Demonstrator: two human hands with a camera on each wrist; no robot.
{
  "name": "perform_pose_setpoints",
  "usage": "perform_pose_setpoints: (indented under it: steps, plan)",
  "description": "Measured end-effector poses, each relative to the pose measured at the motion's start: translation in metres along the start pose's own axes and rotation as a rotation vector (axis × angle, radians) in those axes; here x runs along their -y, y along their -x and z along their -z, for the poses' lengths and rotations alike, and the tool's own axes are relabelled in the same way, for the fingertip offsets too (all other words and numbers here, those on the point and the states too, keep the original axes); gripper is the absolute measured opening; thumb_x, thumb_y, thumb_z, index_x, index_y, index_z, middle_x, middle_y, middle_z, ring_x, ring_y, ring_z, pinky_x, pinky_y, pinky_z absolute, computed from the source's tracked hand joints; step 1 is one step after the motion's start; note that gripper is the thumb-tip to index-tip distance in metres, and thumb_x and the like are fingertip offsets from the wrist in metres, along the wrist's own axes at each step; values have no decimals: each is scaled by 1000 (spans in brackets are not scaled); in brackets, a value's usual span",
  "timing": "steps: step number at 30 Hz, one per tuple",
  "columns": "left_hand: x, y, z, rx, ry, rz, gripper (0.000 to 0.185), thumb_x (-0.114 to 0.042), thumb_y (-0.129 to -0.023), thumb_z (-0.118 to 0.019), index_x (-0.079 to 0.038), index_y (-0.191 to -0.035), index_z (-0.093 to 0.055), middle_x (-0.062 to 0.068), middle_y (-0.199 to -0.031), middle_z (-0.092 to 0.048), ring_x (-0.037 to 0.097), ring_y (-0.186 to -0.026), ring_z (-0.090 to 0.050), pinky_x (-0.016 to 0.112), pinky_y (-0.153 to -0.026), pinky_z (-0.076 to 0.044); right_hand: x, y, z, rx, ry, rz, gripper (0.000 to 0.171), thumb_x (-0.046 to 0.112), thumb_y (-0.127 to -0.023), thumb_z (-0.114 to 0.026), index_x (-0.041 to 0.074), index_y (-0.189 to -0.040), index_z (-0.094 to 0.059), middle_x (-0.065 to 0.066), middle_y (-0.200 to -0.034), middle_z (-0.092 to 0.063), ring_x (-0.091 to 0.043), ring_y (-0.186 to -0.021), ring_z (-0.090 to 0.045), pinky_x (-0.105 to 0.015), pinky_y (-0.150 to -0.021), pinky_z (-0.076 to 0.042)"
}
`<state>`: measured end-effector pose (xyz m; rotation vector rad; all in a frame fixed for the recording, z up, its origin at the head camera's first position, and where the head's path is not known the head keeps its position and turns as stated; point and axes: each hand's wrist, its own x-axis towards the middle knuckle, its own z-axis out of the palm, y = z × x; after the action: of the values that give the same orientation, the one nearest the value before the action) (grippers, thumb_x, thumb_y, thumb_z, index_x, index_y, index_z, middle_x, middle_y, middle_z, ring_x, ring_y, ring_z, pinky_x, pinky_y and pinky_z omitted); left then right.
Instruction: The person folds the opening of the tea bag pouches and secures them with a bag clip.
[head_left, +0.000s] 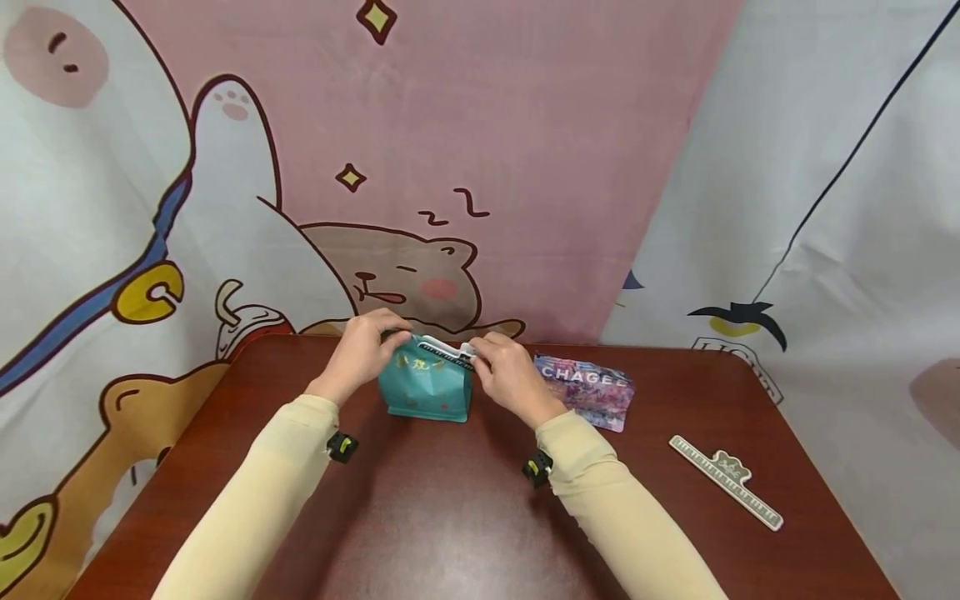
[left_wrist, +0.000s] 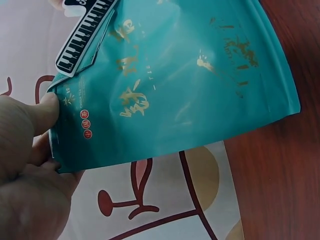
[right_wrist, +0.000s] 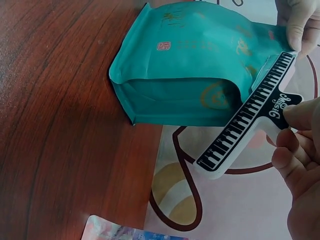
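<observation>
- Head view alone takes in the whole brown table: teal pouch standing upright near its far edge, a colourful printed packet just to its right, and a second, pale green clip lying well apart at the right, angled diagonally.
- Right wrist view shows the piano-key clip along the pouch's top edge, right hand pinching its handle tab.
- Left wrist view shows the left hand pinching the pouch's top corner, thumb on the front.
- Pouch contents cannot be seen.
- Clip's long axis follows the pouch's top seam, left to right across the table.
</observation>
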<state>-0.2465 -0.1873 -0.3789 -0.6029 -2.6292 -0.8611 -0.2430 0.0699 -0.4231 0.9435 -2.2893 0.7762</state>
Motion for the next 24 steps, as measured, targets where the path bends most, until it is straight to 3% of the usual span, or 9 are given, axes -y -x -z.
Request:
perform_pose_setpoints:
  steps: [5, 14, 24]
  plan:
    - [3, 1, 3, -32, 1, 26, 13, -8, -98, -70, -4, -108, -79, 12, -111, -73, 31, -99, -69, 48, -84, -55, 0, 0, -1, 6, 10, 5, 19, -1, -92, -72, -3, -111, -74, -11, -92, -67, -25, -80, -65, -39, -72, -55]
    - [7, 3, 0, -101, -33, 2, 8, -7, -96, -73, -4, -98, -81, 11, -93, -74, 23, -71, -65, 37, -63, -50, 0, 1, -1, 7, -2, -19, 20, -1, -93, -71, -1, -112, -74, -12, -93, -69, -25, -81, -66, -39, -72, -56]
    - [7, 3, -2, -114, -56, 10, 8, -8, -94, -75, -4, -96, -81, 10, -92, -75, 24, -71, -66, 37, -63, -49, 4, -3, -4, -36, -20, 1, 18, -1, -91, -72, -2, -109, -74, -11, -91, -69, -26, -81, -66, -40, -73, -55]
